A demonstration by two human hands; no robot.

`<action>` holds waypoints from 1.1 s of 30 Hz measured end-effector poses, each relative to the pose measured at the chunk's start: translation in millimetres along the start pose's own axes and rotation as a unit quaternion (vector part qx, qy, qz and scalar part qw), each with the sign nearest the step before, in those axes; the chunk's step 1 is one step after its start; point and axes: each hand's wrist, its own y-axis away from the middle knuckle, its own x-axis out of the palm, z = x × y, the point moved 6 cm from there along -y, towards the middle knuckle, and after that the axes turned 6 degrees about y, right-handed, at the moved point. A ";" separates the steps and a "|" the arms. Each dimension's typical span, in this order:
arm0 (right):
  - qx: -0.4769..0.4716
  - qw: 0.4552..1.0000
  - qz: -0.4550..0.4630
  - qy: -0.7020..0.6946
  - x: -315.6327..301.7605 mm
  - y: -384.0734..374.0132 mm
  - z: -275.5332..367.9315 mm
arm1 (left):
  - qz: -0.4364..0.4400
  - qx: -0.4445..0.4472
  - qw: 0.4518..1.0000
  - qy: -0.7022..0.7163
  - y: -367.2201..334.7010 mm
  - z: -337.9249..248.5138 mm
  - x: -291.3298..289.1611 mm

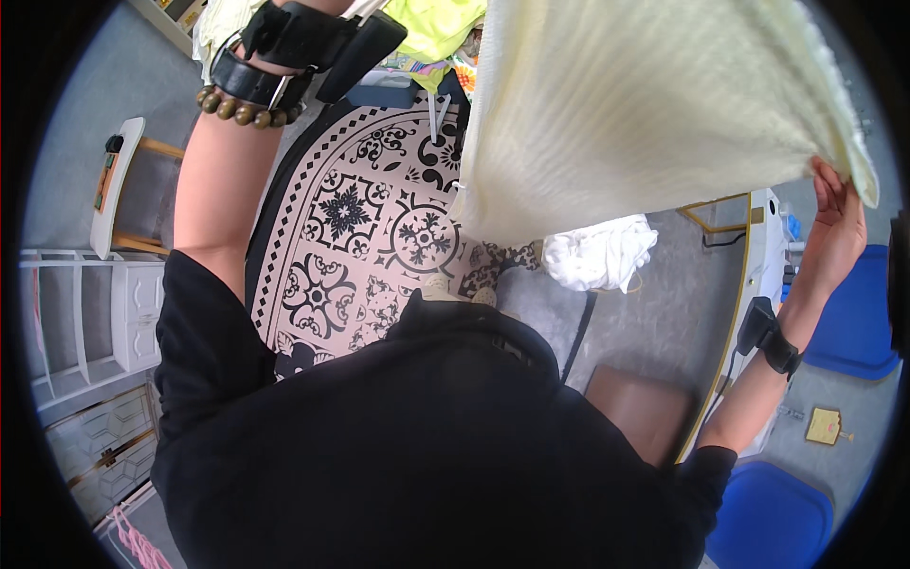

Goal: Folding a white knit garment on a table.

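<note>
A large cream ribbed cloth (626, 114) hangs stretched across the upper right, running beyond the top edge. At the far right, my right hand (836, 223) pinches its lower right corner between thumb and fingers. My left arm reaches up to the top edge. A beaded bracelet and black straps circle that wrist, but the hand itself is cut off by the frame. Close to the left wrist lie a bright yellow-green cloth (431, 27) and other coloured fabrics. Below the cream cloth sits a bunched white cloth (602, 254).
A black-and-pink patterned mat (346, 213) covers the floor ahead. White shelving (85, 322) and a white-topped stool (118, 190) stand left. To the right are a white table (749, 275), blue chairs (773, 512) and a brown seat (640, 408).
</note>
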 end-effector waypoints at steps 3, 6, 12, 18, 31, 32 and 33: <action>-0.017 0.997 -0.079 0.005 -5.4 1.0 10.8 | 0.014 0.006 1.000 -0.002 3.1 -3.4 14.1; -0.018 0.998 -0.051 -0.018 -5.2 -2.9 9.6 | 0.012 0.008 1.000 0.016 2.8 -11.6 6.1; -0.011 0.997 -0.071 -0.005 -13.5 2.0 4.4 | 0.040 -0.014 0.999 0.032 4.4 10.7 24.6; -0.030 0.998 -0.050 -0.028 1.8 3.3 12.2 | -0.036 0.035 0.997 0.062 4.0 -9.6 -2.4; -0.026 0.996 -0.082 0.003 -14.1 -2.5 8.0 | 0.012 0.048 0.999 0.016 4.7 -7.0 -6.8; -0.031 0.996 -0.082 0.005 -14.3 -2.3 8.1 | 0.008 0.045 0.999 0.015 4.5 -8.8 -6.5; -0.032 0.996 -0.081 0.005 -14.0 -1.6 9.5 | 0.005 0.042 0.999 0.014 3.7 -10.1 -6.5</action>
